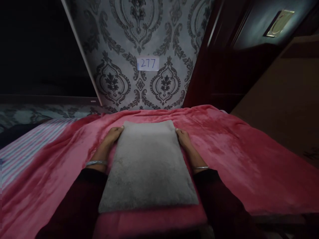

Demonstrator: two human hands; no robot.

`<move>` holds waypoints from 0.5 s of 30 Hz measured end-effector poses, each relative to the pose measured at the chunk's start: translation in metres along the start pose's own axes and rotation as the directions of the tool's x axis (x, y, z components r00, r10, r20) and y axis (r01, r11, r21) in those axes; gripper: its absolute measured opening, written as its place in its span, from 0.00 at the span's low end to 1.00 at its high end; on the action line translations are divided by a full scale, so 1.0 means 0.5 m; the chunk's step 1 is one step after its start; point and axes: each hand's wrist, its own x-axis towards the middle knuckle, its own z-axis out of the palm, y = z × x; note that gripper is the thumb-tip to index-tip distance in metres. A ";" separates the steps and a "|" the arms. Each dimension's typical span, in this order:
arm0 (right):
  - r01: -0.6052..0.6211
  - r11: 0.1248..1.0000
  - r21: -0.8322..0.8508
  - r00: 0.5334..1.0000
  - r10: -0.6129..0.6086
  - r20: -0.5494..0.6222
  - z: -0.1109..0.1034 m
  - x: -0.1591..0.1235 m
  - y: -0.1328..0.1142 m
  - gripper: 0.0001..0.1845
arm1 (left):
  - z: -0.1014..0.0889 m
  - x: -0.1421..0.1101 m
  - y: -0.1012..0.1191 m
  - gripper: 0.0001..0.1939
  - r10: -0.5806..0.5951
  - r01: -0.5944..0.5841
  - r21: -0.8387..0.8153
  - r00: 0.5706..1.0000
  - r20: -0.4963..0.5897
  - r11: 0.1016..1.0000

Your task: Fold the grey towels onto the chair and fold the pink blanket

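A grey rectangular pillow [148, 166] lies lengthwise in front of me on a pink fleece blanket [236, 146] spread over a bed. My left hand [112, 135] grips the pillow's far left corner, fingers curled over the edge. At the far right corner my right hand [183, 136] grips it the same way. Both wrists wear a thin metal bangle, and dark red sleeves cover my forearms along the pillow's two long sides.
A striped sheet [27, 146] shows at the left where the blanket ends. Behind the bed stands a wall with grey damask wallpaper [139, 39] and a paper label reading 277 [148, 63]. A dark wooden door [224, 66] is at the right, with dark space at the left.
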 end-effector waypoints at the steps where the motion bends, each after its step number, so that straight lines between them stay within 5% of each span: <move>1: 0.000 1.000 0.016 1.000 0.000 0.012 -0.001 0.001 0.003 0.19 | -0.004 0.001 -0.004 0.21 0.008 -0.008 0.000 0.999 0.036 1.000; 4: -0.003 1.000 0.031 1.000 0.002 0.023 0.001 0.004 0.008 0.18 | -0.004 0.003 -0.005 0.18 0.047 -0.054 0.129 0.997 0.060 0.990; 9: 0.010 0.999 -0.041 0.999 -0.012 -0.052 0.005 0.007 0.001 0.14 | 0.021 0.002 0.019 0.11 0.094 -0.047 0.381 0.990 -0.107 0.923; 15: -0.031 0.977 -0.210 0.998 0.017 -0.066 0.012 0.000 -0.005 0.14 | 0.041 -0.022 0.044 0.22 0.078 0.019 0.705 0.991 -0.105 0.709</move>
